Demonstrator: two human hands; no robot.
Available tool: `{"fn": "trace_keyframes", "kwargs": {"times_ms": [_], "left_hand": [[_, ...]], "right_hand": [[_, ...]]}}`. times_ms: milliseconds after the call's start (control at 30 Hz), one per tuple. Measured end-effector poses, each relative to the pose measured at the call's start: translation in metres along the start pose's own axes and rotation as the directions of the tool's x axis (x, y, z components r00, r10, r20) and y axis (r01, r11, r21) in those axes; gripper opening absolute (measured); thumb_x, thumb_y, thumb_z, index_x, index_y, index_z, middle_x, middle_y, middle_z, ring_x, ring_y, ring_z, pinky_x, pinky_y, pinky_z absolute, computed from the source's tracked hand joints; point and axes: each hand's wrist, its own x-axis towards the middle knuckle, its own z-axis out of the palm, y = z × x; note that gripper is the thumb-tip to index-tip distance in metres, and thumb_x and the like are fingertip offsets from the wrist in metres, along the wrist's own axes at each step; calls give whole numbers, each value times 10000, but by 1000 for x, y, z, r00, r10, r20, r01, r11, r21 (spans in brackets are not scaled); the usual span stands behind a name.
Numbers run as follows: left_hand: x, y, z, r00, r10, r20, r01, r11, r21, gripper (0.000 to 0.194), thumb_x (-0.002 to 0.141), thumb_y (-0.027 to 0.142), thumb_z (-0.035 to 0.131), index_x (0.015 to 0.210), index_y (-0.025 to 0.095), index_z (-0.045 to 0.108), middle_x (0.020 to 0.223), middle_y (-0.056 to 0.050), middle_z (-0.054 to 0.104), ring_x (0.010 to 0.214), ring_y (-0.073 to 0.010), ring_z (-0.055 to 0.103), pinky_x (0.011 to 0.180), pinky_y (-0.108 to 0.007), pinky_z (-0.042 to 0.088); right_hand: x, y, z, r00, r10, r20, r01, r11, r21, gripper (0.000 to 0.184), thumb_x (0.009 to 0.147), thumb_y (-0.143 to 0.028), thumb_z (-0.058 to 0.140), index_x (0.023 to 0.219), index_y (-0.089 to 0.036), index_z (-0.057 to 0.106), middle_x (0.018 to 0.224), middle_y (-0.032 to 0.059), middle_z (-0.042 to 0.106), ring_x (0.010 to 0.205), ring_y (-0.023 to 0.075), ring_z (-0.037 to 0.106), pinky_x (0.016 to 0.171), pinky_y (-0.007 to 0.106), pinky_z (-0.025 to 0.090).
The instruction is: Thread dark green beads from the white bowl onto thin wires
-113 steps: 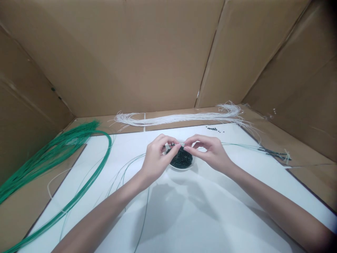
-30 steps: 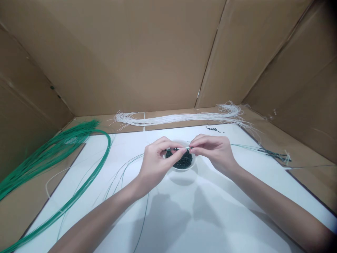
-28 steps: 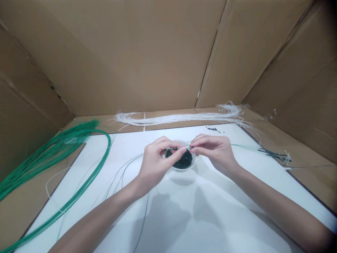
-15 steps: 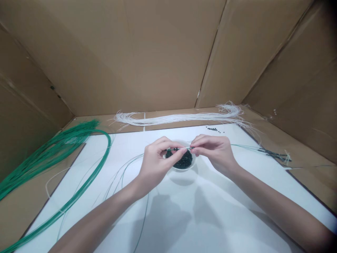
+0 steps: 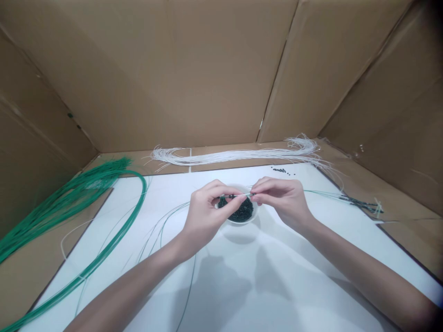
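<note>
Above a white bowl (image 5: 256, 215), my left hand (image 5: 209, 210) pinches a thin strand (image 5: 242, 195) between thumb and fingers. Small dark beads sit on the strand near my left fingertips. My right hand (image 5: 278, 196) is closed at the fingertips on the strand's other side, by another dark bead (image 5: 252, 194); how firmly it grips the bead or the strand is too small to tell. Many dark green-black beads (image 5: 241, 213) fill the bowl. Thin green strands (image 5: 169, 214) trail from my left hand over the white board.
A bundle of green strands (image 5: 133, 210) curves along the left. White strands (image 5: 228, 157) lie across the back. Loose dark beads (image 5: 282, 170) rest at the board's far edge. Beaded strands (image 5: 363, 204) lie at right. Cardboard walls (image 5: 207, 74) enclose the back and sides.
Almost nothing differs. Both hands keep their place over the bowl, with the same pinch.
</note>
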Motion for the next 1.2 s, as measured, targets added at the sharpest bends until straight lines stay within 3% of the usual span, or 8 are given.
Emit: {"fn": "trace_keyframes", "kwargs": {"times_ms": [333, 933, 1200], "left_hand": [[0, -1, 0, 1000, 26, 4, -26, 1000, 7, 118, 735, 301, 613, 749, 206, 681, 657, -5, 563, 569, -86, 446, 481, -208, 329], [-2, -2, 2, 999, 36, 25, -37, 999, 29, 107, 741, 287, 612, 755, 208, 684, 679, -5, 599, 607, -84, 473, 487, -201, 334], [0, -5, 1, 999, 45, 25, -46, 998, 38, 92, 743, 264, 607, 759, 213, 682, 677, 3, 584, 603, -78, 484, 494, -192, 345]], "right_hand": [[-5, 0, 0, 991, -134, 20, 136, 981, -138, 119, 625, -123, 708, 661, -236, 696, 632, 4, 650, 595, 132, 566, 539, 273, 455], [-5, 1, -2, 987, -155, 37, 159, 972, -174, 95, 648, -148, 700, 685, -236, 695, 656, 10, 656, 604, 136, 574, 539, 279, 465], [-5, -3, -2, 967, -200, 156, 241, 916, -320, 87, 705, -160, 653, 761, -214, 692, 698, 21, 662, 612, 127, 584, 544, 263, 463]]}}
